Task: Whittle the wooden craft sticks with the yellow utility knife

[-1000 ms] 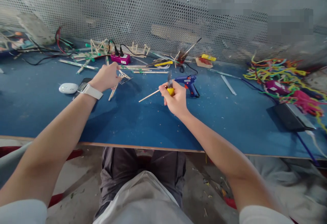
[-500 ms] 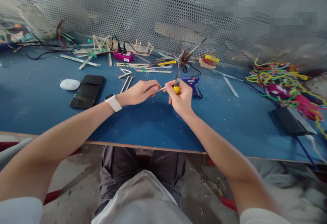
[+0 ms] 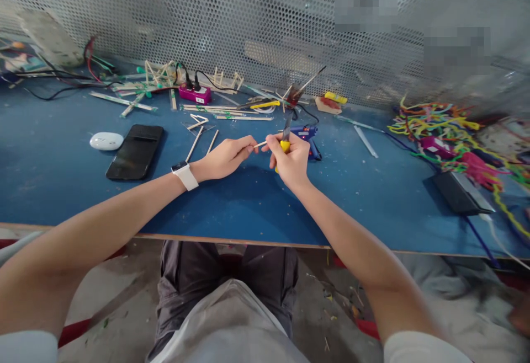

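Observation:
A short thin wooden stick (image 3: 260, 144) spans the gap between my two hands above the blue table. My left hand (image 3: 227, 158), with a white-strapped watch on its wrist, pinches the stick's left end. The fingertips of my right hand (image 3: 293, 159) hold the other end. That same hand also grips a yellow utility knife (image 3: 285, 145), its blade pointing up and away from me. Just behind the right hand lies a blue glue gun (image 3: 305, 132), partly covered by it. Two loose sticks (image 3: 194, 143) rest beyond my left wrist.
To the left lie a black phone (image 3: 136, 152) and a white mouse (image 3: 106, 141). A purple power strip (image 3: 194, 94) with plugs stands at the back among stick frames. Tangled colourful cords (image 3: 439, 123) and a black box (image 3: 457, 195) are at right. A perforated metal panel (image 3: 199, 15) closes the back.
The view has shifted slightly, so the table items appear further left. Both hands keep hold of the stick, and the knife remains in my right hand.

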`<state>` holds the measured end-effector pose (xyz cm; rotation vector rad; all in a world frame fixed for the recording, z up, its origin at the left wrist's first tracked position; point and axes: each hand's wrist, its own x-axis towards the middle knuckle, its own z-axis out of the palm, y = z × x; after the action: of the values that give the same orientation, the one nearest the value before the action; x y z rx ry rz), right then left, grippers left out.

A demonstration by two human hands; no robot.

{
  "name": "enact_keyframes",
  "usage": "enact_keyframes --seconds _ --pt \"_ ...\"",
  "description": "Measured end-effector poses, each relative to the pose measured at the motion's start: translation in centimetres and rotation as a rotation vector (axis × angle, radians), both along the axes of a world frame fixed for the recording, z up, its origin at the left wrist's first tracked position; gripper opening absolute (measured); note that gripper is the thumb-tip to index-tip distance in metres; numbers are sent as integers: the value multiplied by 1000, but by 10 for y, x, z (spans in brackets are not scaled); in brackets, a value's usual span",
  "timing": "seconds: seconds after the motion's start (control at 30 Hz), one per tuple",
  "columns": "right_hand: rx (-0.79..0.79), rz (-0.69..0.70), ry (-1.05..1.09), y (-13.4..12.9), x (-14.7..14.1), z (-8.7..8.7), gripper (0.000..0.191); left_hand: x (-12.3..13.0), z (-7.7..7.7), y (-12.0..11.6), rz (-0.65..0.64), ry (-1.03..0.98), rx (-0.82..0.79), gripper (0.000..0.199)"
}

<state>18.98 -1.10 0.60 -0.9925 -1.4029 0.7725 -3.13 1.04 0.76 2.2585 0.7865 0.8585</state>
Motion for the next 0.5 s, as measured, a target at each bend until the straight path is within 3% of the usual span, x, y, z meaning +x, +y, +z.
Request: enact_keyframes --seconds 0.27,0.5 --pt "12 117 -75 -3 2 5 63 3 3 -6 -69 -34 -22 24" --pt "10 155 8 5 10 7 65 1 2 -6 -6 24 -11 34"
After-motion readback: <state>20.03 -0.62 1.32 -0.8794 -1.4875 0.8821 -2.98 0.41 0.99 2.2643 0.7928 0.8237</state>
